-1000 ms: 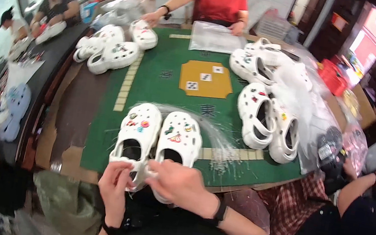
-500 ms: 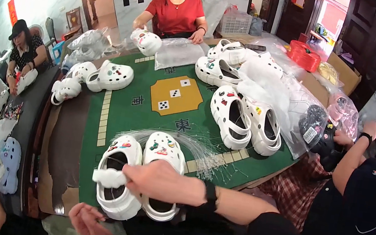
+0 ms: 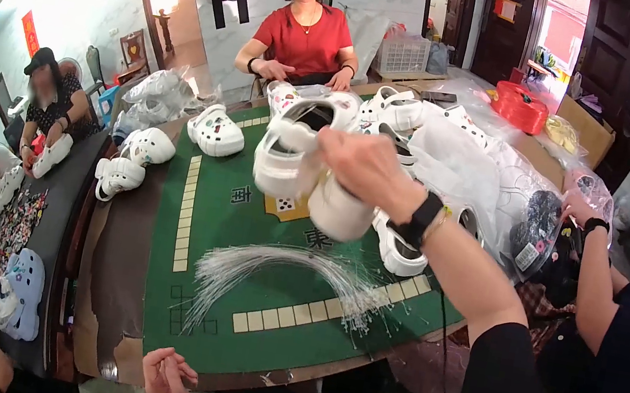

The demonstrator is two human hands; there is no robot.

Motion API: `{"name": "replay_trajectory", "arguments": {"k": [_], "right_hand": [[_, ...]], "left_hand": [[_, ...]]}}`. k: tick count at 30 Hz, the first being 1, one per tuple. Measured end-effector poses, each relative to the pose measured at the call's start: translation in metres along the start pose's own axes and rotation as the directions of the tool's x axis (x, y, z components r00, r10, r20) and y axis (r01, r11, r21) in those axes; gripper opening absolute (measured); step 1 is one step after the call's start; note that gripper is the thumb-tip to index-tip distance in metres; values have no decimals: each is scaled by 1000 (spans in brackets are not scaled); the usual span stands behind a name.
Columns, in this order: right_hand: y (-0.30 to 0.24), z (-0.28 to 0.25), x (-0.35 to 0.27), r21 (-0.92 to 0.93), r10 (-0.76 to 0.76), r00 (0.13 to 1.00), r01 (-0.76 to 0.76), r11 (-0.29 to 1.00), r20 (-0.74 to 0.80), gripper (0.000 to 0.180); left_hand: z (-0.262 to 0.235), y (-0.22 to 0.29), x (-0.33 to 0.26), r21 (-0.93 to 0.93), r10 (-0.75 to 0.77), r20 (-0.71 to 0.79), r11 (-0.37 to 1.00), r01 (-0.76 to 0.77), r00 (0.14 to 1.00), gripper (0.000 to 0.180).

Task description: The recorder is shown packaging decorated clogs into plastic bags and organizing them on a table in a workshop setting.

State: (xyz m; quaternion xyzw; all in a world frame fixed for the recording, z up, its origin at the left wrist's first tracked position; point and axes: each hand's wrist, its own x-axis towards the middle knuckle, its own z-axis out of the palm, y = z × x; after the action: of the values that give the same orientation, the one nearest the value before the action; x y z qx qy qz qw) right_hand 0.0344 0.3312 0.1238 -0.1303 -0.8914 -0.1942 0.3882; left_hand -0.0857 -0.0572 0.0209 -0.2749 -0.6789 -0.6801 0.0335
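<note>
My right hand (image 3: 373, 175) is closed on the heel strap of a pair of white clogs, lifted over the middle of the green table mat (image 3: 223, 298). One clog (image 3: 278, 175) hangs left of my fingers, its opening toward me; the other clog (image 3: 341, 211) dangles beneath them, partly hidden by the hand. Colourful charms show on the clogs. Below the pair, a bundle of thin clear plastic tag ties (image 3: 280, 257) lies fanned out on the mat. At the near edge my left hand (image 3: 171, 381) is held with fingers loosely bent and apart, nothing in it.
White clogs (image 3: 217, 132) stand at the far left of the mat, with more (image 3: 147, 145) beyond its edge. On the right lie several clogs under clear plastic bags (image 3: 456, 149). A person in red (image 3: 306, 41) sits opposite; another person's arm (image 3: 590, 268) handles a bagged dark shoe.
My right hand has lifted the pair of clogs from the near edge and carried it forward over the mat. The tag ties are now uncovered. The person opposite has set down a clog.
</note>
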Motion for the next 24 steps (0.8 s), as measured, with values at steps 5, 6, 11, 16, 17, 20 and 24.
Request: {"name": "replay_trajectory", "arguments": {"k": [5, 6, 11, 16, 17, 20, 24], "right_hand": [[55, 20, 8, -121, 69, 998, -69, 990, -6, 9], [55, 32, 8, -67, 45, 999, -44, 997, 14, 9], [7, 108, 0, 136, -215, 955, 190, 972, 204, 9], [-5, 143, -34, 246, -358, 900, 299, 922, 248, 12], [3, 142, -36, 263, -380, 894, 317, 911, 237, 12], [-4, 132, -32, 259, -479, 802, 407, 876, 357, 10], [30, 138, -35, 445, -483, 798, 308, 841, 361, 18]], "left_hand": [[9, 4, 4, -18, -114, 80, 993, 116, 990, 15], [11, 5, 3, -23, -118, 71, 993, 120, 990, 16], [26, 0, -3, -9, -140, 94, 990, 141, 986, 17], [19, -7, -4, 7, -125, 170, 992, 126, 977, 15], [18, -9, -5, 12, -131, 133, 991, 130, 982, 15], [-1, -14, -1, 39, -283, 184, 959, 280, 941, 19], [-5, -16, 9, -50, -350, 223, 928, 369, 910, 11]]}}
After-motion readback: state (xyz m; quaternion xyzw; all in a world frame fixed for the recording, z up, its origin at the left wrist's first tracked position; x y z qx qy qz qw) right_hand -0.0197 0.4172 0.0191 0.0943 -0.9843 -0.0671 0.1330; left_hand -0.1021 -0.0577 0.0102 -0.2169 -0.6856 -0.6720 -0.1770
